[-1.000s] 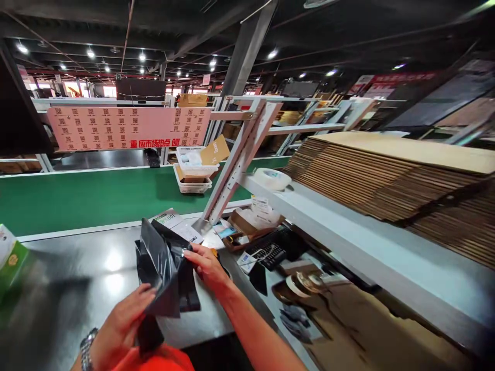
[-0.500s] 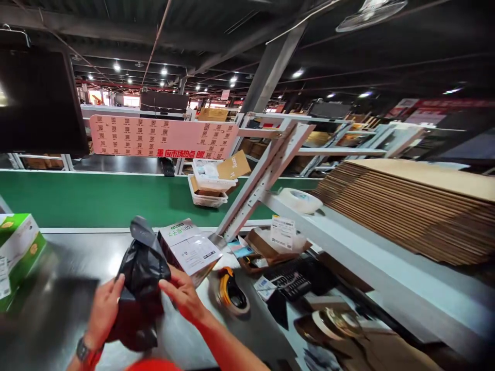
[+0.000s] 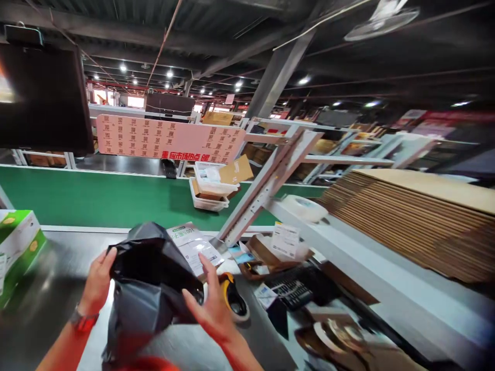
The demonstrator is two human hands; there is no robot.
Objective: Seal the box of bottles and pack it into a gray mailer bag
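Observation:
A black plastic bag point(image 3: 149, 281) is spread between my two hands above the steel worktable point(image 3: 54, 288). My left hand point(image 3: 96, 281) grips the bag's left edge, fingers curled over it. My right hand point(image 3: 209, 304) holds the right side with thumb and fingers around the film. Just behind the bag lies a white printed packet point(image 3: 195, 247). A yellow and black tape dispenser point(image 3: 232, 299) sits to the right of my right hand.
A green and white carton point(image 3: 15, 247) stands at the left edge. Behind the table runs a green conveyor belt point(image 3: 96, 198) carrying white baskets point(image 3: 209, 188). To the right, a shelf holds flat cardboard sheets point(image 3: 417, 216) and a tape roll point(image 3: 305, 206); a keyboard point(image 3: 299, 288) lies below.
The bag has gone from a folded bundle to being pulled wide open between my hands. My hands have moved apart, and the camera has swung slightly left.

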